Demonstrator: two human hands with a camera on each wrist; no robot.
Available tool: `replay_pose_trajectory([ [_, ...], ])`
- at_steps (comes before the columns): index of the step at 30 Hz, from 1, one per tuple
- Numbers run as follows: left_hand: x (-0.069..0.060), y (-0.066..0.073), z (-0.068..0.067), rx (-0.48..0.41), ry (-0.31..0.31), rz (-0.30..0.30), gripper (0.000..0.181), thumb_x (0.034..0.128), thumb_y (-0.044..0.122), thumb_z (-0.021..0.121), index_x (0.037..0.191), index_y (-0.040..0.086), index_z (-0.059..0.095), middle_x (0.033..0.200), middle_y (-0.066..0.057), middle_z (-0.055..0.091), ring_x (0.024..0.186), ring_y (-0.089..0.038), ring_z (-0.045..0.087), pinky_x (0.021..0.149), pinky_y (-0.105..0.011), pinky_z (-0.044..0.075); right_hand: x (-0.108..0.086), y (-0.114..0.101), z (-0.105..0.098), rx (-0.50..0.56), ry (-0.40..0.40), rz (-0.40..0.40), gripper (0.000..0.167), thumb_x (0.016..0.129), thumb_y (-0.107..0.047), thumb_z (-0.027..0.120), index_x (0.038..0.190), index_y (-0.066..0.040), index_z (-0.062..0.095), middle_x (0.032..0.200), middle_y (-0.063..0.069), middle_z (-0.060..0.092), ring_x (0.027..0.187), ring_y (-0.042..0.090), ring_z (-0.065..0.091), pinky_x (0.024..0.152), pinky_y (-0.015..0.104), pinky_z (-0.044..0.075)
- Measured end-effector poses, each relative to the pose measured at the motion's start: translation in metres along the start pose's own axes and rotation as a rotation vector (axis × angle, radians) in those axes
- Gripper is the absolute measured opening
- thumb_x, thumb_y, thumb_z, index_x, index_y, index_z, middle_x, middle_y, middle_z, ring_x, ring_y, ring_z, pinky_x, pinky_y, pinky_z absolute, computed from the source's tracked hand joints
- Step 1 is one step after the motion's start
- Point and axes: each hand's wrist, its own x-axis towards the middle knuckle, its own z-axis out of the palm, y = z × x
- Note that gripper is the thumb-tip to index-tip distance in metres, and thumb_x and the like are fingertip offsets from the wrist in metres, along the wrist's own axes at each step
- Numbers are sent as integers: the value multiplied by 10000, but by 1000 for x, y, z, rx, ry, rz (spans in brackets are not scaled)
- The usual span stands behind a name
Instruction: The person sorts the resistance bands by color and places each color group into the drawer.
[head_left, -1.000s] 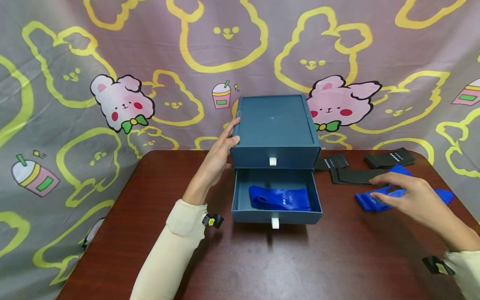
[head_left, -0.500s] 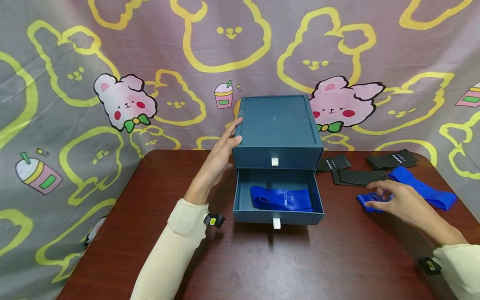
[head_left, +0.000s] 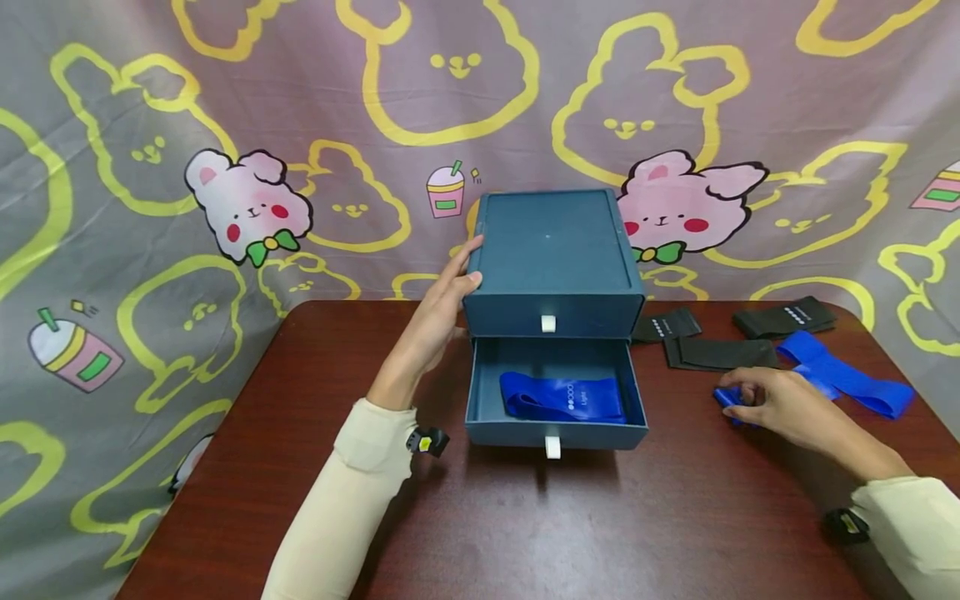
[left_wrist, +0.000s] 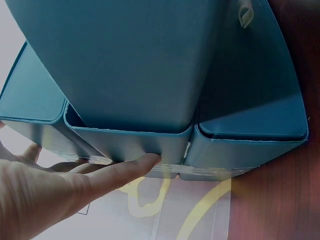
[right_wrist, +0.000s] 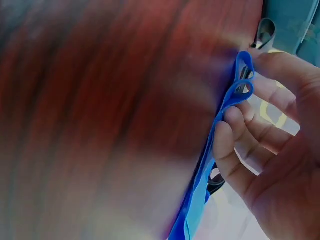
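Note:
In the head view a small dark-blue drawer box [head_left: 555, 242] stands on the table, its lower drawer [head_left: 555, 435] pulled out. A folded blue resistance band [head_left: 573, 398] marked "Light" lies in that drawer. My left hand [head_left: 433, 321] rests against the box's left side; the left wrist view shows the thumb [left_wrist: 142, 162] straight along its wall. At the right, my right hand [head_left: 787, 412] pinches a blue resistance band [head_left: 726, 397] between thumb and fingers, partly hiding it. The right wrist view shows the looped end of this blue band [right_wrist: 240, 90] at the fingertips, still on the table.
Another stretch of blue band [head_left: 862, 383] lies behind the right hand. Black folded bands, one at the back right [head_left: 783, 318], one in front [head_left: 720, 353] and one beside the box [head_left: 667, 325], lie on the brown table [head_left: 585, 525]. A patterned curtain [head_left: 360, 92] hangs behind.
My right hand has come down and left onto the blue band, and its thumb and fingers have closed on it. My left hand stays against the box.

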Motion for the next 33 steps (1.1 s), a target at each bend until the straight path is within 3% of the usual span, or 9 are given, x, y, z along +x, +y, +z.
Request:
replay_pose_trajectory([
  [9, -1, 1, 0, 4, -2, 6, 565, 1070, 417, 457, 1612, 484, 313, 1768, 82, 74, 1560, -414, 250, 1085, -830, 313, 1, 1, -1, 37, -35, 20, 301, 904, -33, 747, 1200, -74, 716, 873, -11, 618, 724, 90, 489, 589, 253, 365],
  [15, 0, 1, -1, 10, -1, 7, 565, 1068, 420, 458, 1609, 490, 312, 1767, 84, 80, 1560, -407, 253, 1080, -828, 321, -5, -12, -9, 120, 34, -2, 311, 912, 16, 722, 1207, -79, 713, 895, 15, 620, 690, 37, 509, 551, 244, 455],
  [20, -1, 2, -1, 11, -2, 12, 571, 1067, 416, 456, 1614, 484, 305, 1768, 78, 77, 1555, -408, 260, 1077, -824, 332, -10, -25, -25, 174, 84, -10, 312, 953, 13, 695, 1250, -83, 695, 957, 59, 634, 725, 27, 525, 510, 255, 463],
  [27, 0, 1, -1, 13, 0, 8, 570, 1067, 417, 458, 1613, 484, 310, 1769, 70, 77, 1581, -392, 213, 1084, -837, 304, -14, -44, -49, 250, 139, 3, 303, 1011, -36, 647, 1302, -118, 670, 1076, 112, 680, 827, -24, 610, 600, 255, 559],
  [33, 0, 0, 0, 14, 1, 10, 568, 1069, 418, 452, 1613, 486, 306, 1770, 62, 77, 1582, -404, 207, 1086, -847, 286, -15, -66, -67, 238, 252, -14, 299, 990, -64, 692, 1280, -141, 703, 1036, -113, 653, 835, -15, 573, 628, 207, 498],
])
